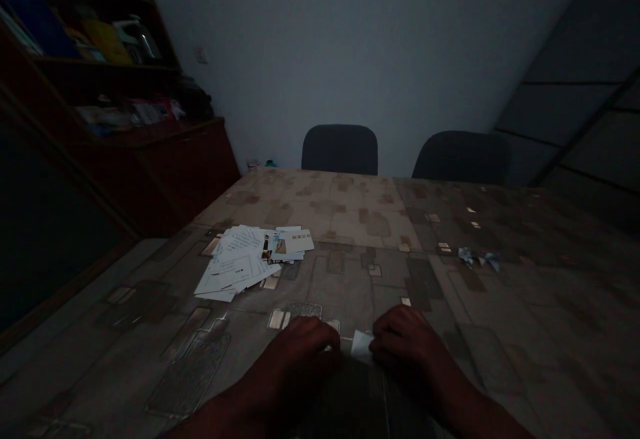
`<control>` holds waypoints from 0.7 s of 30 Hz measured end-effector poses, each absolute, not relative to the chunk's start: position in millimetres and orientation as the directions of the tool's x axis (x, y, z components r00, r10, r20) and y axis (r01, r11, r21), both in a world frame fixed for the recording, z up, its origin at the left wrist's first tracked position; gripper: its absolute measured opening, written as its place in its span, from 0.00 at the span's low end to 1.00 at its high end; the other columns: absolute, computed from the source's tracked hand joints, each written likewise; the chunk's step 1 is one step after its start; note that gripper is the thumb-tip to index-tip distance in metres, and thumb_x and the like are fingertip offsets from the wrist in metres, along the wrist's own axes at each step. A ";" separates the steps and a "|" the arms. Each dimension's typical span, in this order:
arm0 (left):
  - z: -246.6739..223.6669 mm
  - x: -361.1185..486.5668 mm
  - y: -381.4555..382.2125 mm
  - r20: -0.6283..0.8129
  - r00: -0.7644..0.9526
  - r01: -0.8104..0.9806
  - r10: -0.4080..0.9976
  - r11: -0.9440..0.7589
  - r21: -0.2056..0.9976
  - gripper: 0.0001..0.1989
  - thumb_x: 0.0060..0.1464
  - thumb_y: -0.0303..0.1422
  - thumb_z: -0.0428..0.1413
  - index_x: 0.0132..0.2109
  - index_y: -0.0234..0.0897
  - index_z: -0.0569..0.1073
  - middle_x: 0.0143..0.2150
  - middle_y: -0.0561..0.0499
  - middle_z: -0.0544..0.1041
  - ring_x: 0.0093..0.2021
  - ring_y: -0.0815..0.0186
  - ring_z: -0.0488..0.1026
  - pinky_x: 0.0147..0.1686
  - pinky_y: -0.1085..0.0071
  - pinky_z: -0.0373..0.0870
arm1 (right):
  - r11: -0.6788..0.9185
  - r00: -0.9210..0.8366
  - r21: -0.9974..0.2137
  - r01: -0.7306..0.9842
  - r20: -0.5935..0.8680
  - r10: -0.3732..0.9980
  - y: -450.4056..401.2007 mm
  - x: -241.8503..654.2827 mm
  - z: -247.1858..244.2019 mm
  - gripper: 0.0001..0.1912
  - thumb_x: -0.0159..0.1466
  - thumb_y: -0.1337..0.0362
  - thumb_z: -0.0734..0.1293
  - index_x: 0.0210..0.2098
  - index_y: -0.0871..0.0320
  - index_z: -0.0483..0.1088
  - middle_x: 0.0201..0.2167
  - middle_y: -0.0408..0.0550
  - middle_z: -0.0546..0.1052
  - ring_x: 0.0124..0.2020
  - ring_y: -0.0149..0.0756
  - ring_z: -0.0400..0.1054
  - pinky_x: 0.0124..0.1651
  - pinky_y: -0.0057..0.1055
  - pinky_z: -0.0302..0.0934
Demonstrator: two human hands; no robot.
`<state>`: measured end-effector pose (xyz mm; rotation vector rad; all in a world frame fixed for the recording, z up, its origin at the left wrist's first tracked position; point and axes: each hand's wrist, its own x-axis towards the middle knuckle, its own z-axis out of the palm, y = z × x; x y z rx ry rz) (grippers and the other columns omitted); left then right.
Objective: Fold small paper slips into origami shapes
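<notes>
Near the table's front edge, my right hand (407, 340) pinches a small white piece of paper (362, 346), which sticks out toward the left from its fingertips. My left hand (305, 349) is just left of it, a short gap away, with its fingers curled closed. A faint pale bit shows by the left fingertips, too dark to make out. Ahead and to the left lies a loose pile of printed papers (235, 266), with a picture card and a pale envelope-like sheet (295, 241) at its right side.
A patterned cloth covers the table (350, 279). A small crumpled or folded paper piece (479, 259) lies on the right. Two dark chairs (340, 149) (463, 156) stand behind the far edge. A wooden cabinet with shelves (195, 166) is at the left. The room is dim.
</notes>
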<state>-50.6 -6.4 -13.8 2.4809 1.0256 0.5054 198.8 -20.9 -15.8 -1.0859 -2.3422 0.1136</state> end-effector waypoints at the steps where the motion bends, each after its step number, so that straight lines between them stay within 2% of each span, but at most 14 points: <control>1: -12.4 -51.9 -1.5 0.203 0.708 0.548 0.677 -0.707 0.447 0.05 0.63 0.27 0.51 0.42 0.40 0.72 0.38 0.53 0.76 0.37 0.67 0.70 0.36 0.70 0.62 | 0.683 -0.540 -0.295 0.668 0.439 0.718 -16.5 199.8 -14.7 0.10 0.67 0.67 0.64 0.29 0.55 0.72 0.30 0.44 0.75 0.34 0.35 0.65 0.39 0.35 0.53; 4: -12.4 -51.7 12.5 0.260 0.815 0.439 0.518 -0.844 0.307 0.13 0.64 0.27 0.51 0.53 0.44 0.68 0.51 0.50 0.75 0.45 0.63 0.69 0.43 0.65 0.62 | 0.729 -0.608 -0.242 0.640 0.421 0.673 -1.7 202.5 -11.7 0.11 0.69 0.65 0.62 0.31 0.56 0.73 0.31 0.45 0.75 0.35 0.36 0.65 0.41 0.36 0.54; 6: -15.3 -49.1 18.5 0.273 0.860 0.363 0.431 -0.893 0.266 0.16 0.64 0.26 0.51 0.57 0.44 0.65 0.58 0.48 0.72 0.51 0.62 0.68 0.48 0.62 0.61 | 0.736 -0.624 -0.224 0.639 0.408 0.666 8.2 203.5 -10.6 0.11 0.69 0.65 0.62 0.32 0.57 0.73 0.32 0.46 0.75 0.36 0.37 0.65 0.42 0.37 0.54; 8: -18.5 -46.7 21.0 0.272 0.881 0.320 0.387 -0.911 0.260 0.17 0.64 0.26 0.50 0.57 0.44 0.65 0.61 0.48 0.70 0.53 0.61 0.67 0.50 0.61 0.61 | 0.730 -0.615 -0.221 0.646 0.416 0.670 16.0 203.2 -10.6 0.10 0.68 0.65 0.63 0.32 0.57 0.74 0.32 0.47 0.75 0.37 0.37 0.65 0.43 0.38 0.54; 12: -14.9 -46.7 24.6 0.285 0.881 0.285 0.378 -0.904 0.319 0.13 0.65 0.26 0.48 0.54 0.42 0.69 0.54 0.47 0.76 0.51 0.62 0.69 0.51 0.61 0.62 | 0.698 -0.567 -0.273 0.662 0.426 0.705 20.6 200.4 -11.4 0.08 0.67 0.65 0.65 0.34 0.55 0.75 0.33 0.46 0.76 0.38 0.38 0.66 0.45 0.38 0.54; 15: -1.2 -46.6 35.7 0.329 0.835 0.309 0.442 -0.870 0.383 0.11 0.65 0.26 0.47 0.50 0.39 0.72 0.49 0.46 0.77 0.48 0.61 0.70 0.50 0.60 0.63 | 0.689 -0.559 -0.307 0.656 0.416 0.718 16.5 200.5 -9.1 0.07 0.68 0.65 0.65 0.35 0.55 0.75 0.33 0.46 0.76 0.38 0.38 0.66 0.45 0.38 0.54; 17: 8.3 -42.8 46.6 0.287 0.821 0.355 0.494 -0.834 0.421 0.11 0.64 0.28 0.49 0.51 0.38 0.71 0.48 0.46 0.76 0.48 0.61 0.70 0.50 0.61 0.63 | 0.676 -0.550 -0.320 0.664 0.403 0.731 12.6 202.4 -6.0 0.08 0.68 0.65 0.64 0.34 0.55 0.74 0.33 0.46 0.76 0.38 0.38 0.66 0.45 0.39 0.54; 21: 17.6 -28.7 65.8 0.245 0.869 0.290 0.429 -0.845 0.449 0.14 0.62 0.27 0.50 0.54 0.40 0.70 0.51 0.47 0.74 0.50 0.60 0.68 0.52 0.63 0.62 | 0.601 -0.481 -0.389 0.698 0.367 0.796 3.6 207.4 -0.3 0.07 0.68 0.67 0.64 0.35 0.56 0.73 0.33 0.46 0.76 0.37 0.38 0.66 0.46 0.39 0.55</control>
